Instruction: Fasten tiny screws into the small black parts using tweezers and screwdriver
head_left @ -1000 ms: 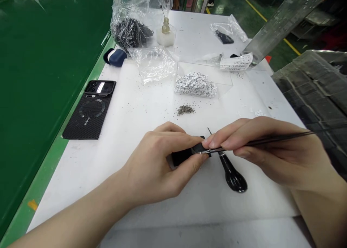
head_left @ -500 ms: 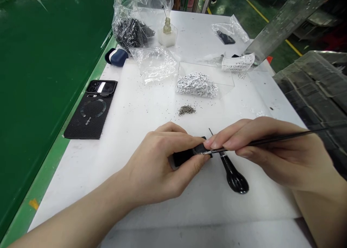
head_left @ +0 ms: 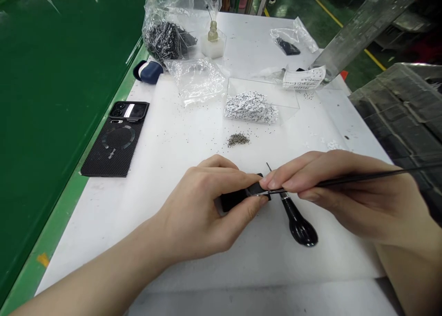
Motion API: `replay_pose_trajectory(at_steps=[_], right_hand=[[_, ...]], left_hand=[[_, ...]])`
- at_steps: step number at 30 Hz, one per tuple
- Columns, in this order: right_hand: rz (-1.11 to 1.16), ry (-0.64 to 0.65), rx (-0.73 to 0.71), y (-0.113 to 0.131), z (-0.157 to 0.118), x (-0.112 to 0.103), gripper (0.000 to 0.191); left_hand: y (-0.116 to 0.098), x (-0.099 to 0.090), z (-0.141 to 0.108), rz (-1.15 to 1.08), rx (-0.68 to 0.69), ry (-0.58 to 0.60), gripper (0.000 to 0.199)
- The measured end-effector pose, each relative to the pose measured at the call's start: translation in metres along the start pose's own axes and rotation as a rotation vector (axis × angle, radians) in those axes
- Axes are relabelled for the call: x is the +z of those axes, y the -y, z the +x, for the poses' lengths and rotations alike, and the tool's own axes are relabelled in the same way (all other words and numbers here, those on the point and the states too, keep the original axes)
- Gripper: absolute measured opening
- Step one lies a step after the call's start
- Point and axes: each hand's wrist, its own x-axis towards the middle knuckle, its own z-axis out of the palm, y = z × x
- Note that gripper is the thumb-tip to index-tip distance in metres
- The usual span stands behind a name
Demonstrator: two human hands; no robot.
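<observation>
My left hand [head_left: 207, 205] pinches a small black block-like part [head_left: 235, 200] between thumb and forefinger, low over the white work surface. Much of the part is covered by my fingers. My right hand [head_left: 345, 187] is closed round a slim black stick-like tool [head_left: 352, 178] with a silver tip. That tip points left and meets the top of the part, close to my left thumb. Whether it holds anything tiny cannot be made out. Under my right fingertips lies a screwdriver [head_left: 301, 224] with a bulbous glossy black handle and a thin shaft, touched by neither hand's grip.
A heap of tiny metal pieces [head_left: 238, 139] lies ahead, before a clear bag of small white pieces [head_left: 251, 108]. At left are a black phone [head_left: 115, 143] and a blue case [head_left: 148, 72]. Farther back stand a small bottle [head_left: 213, 32] and a bag of black parts [head_left: 169, 39].
The silver tip has shifted very slightly on the black part, and my right hand has moved a touch left. My left hand keeps its hold.
</observation>
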Motion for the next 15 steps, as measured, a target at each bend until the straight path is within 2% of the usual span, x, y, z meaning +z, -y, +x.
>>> replay_pose_trajectory(at_steps=[5,11,15], right_hand=[[-0.002,0.012,-0.015,-0.003,-0.001,0.001,0.022],[0.134,-0.012,-0.046,-0.017,-0.004,0.000,0.024],[0.118,0.010,-0.058,-0.016,-0.006,-0.001,0.024]], left_hand=[[-0.001,-0.001,0.000,0.001,-0.001,0.006,0.012],[-0.001,-0.001,-0.003,0.015,-0.035,0.004,0.011],[0.000,-0.001,-0.003,0.009,-0.043,-0.003,0.010]])
